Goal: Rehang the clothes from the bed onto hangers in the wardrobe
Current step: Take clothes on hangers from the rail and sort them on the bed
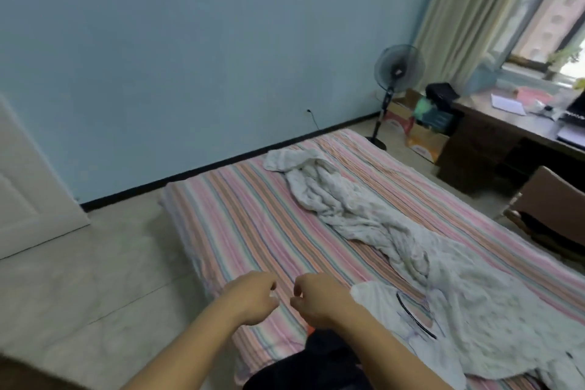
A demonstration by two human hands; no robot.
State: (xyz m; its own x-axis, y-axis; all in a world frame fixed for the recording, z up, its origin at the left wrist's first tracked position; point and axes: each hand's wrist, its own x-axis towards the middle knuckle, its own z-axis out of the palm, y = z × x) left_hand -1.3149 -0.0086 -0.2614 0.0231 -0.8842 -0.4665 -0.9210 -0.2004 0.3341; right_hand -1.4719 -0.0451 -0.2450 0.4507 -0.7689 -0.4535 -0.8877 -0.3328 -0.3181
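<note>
Both hands loosely curled, holding nothing: left hand [253, 298], right hand [319, 299]. White garment [364, 209] on bed [240, 215], lying ahead-right, long axis diagonal; right hand nearer.

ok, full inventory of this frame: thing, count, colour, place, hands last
striped bed sheet: 1, pink-orange-green, covers the bed
crumpled white cloth: 1, white, along the bed's middle
white garment with black line: 1, near bed edge
dark clothing: 1, black, bottom edge
pedestal fan: 1, black, far corner
wooden desk: 1, dark brown, under the window
cardboard boxes: 2, beside the desk
curtain: 1, cream
left hand: 1, loosely curled, empty
right hand: 1, loosely curled, empty
</note>
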